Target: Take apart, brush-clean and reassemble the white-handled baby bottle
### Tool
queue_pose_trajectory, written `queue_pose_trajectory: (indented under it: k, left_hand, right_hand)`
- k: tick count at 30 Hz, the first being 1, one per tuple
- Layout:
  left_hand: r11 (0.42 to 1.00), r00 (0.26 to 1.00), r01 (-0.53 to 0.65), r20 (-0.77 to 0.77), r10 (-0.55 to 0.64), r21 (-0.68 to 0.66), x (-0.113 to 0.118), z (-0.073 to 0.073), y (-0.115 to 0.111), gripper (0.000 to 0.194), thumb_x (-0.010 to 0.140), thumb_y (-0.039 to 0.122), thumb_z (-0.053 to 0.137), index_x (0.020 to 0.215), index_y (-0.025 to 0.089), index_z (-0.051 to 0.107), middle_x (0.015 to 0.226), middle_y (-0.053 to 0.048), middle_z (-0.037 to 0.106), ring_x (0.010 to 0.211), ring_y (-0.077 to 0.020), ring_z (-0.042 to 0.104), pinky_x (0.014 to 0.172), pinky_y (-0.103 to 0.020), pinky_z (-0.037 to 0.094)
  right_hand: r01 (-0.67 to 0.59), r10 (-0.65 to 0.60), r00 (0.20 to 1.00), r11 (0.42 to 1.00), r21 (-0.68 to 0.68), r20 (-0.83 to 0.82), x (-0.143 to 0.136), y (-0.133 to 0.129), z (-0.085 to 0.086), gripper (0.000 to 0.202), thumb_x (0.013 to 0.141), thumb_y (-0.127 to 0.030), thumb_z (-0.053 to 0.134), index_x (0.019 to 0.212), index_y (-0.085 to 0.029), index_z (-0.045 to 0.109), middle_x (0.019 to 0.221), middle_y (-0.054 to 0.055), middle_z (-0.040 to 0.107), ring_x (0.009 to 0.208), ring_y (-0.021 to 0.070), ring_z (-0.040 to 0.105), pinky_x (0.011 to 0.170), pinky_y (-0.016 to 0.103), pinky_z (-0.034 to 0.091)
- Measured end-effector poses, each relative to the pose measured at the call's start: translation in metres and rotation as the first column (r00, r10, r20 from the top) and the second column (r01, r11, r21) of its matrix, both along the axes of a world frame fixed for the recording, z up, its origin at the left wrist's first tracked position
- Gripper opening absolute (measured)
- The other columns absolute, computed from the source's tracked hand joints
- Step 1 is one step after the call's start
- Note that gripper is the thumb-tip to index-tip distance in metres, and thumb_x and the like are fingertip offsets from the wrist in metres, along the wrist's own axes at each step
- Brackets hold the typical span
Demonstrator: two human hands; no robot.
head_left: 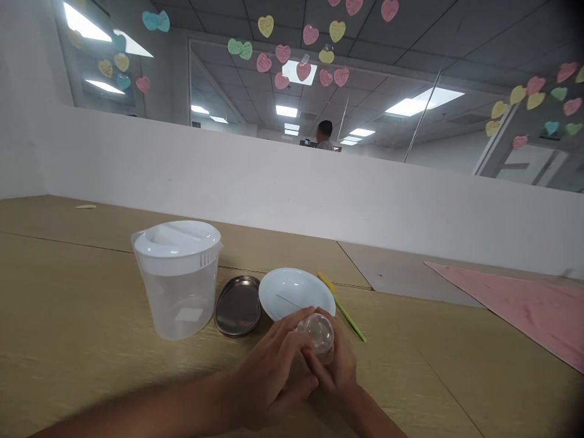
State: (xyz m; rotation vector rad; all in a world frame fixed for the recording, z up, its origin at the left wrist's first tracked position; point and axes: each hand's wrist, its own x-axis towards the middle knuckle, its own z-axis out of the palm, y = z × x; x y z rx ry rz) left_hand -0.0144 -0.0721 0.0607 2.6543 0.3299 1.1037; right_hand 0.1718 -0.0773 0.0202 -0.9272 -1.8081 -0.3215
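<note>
A small clear rounded container (319, 333) is held between both hands, its round transparent end facing up. My left hand (269, 368) wraps its fingers round the container's left side. On the right side, my right hand (340, 365) curls round the same container, with fingers meeting the left hand's below it. Just behind the hands stands a white bowl (285, 286) with a thin straight piece lying across its inside. The hands hide the bowl's front edge. What lies under the palms is hidden.
Left of the bowl are an oval metal tray (238, 306) and a translucent lidded pitcher (179, 292). A green-handled yellow brush (349, 317) lies right of the bowl. A pink sheet (538, 310) covers the far right. A low white wall (274, 188) backs the table; a person shows in the glass.
</note>
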Motion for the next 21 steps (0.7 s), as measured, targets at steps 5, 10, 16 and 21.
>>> queue_pose_trajectory:
  k: [5, 10, 16, 21]
  left_hand:
    - [1.0, 0.998, 0.024, 0.058, -0.023, -0.015, 0.002, -0.004, 0.002, 0.051, 0.084, 0.016, 0.049, 0.127, 0.019, 0.022, 0.142, -0.015, 0.028, 0.134, -0.0226, 0.025, 0.108, -0.038, 0.031]
    - [0.999, 0.998, -0.03, 0.051, 0.033, -0.044, 0.005, -0.01, 0.003, 0.065, 0.084, 0.016, 0.049, 0.137, 0.02, 0.012, 0.143, -0.014, 0.028, 0.134, -0.0231, 0.025, 0.109, -0.039, 0.031]
    - [0.986, 0.996, -0.091, 0.001, 0.092, -0.138, 0.01, -0.028, 0.008, 0.079, 0.081, 0.017, 0.051, 0.141, 0.019, 0.0, 0.143, -0.016, 0.026, 0.132, -0.0272, 0.028, 0.107, -0.043, 0.034]
    - [0.984, 0.997, -0.077, 0.013, 0.08, -0.158, 0.012, -0.039, 0.014, 0.079, 0.077, 0.009, 0.048, 0.141, 0.02, 0.004, 0.142, -0.015, 0.029, 0.131, -0.0269, 0.032, 0.106, -0.044, 0.034]
  right_hand:
    - [0.014, -0.014, 1.0, 0.999, -0.033, -0.014, -0.003, -0.003, 0.002, 0.045, 0.084, -0.034, 0.05, 0.124, -0.018, 0.038, 0.11, 0.012, 0.058, 0.1, 0.024, 0.058, 0.079, 0.036, 0.051]
    - [0.016, -0.017, 1.0, 0.998, -0.055, -0.021, -0.005, -0.003, 0.004, 0.043, 0.083, -0.033, 0.052, 0.122, -0.017, 0.041, 0.108, 0.011, 0.059, 0.098, 0.0228, 0.058, 0.079, 0.035, 0.051]
    - [0.032, -0.032, 0.999, 0.996, -0.077, 0.001, -0.004, 0.002, -0.001, 0.036, 0.084, -0.033, 0.05, 0.117, -0.019, 0.044, 0.098, 0.008, 0.061, 0.086, 0.0204, 0.06, 0.07, 0.032, 0.051]
    - [0.057, -0.057, 0.998, 0.998, -0.037, 0.016, -0.005, 0.003, -0.004, 0.033, 0.083, -0.031, 0.051, 0.113, -0.018, 0.046, 0.092, 0.007, 0.06, 0.083, 0.0201, 0.057, 0.068, 0.033, 0.049]
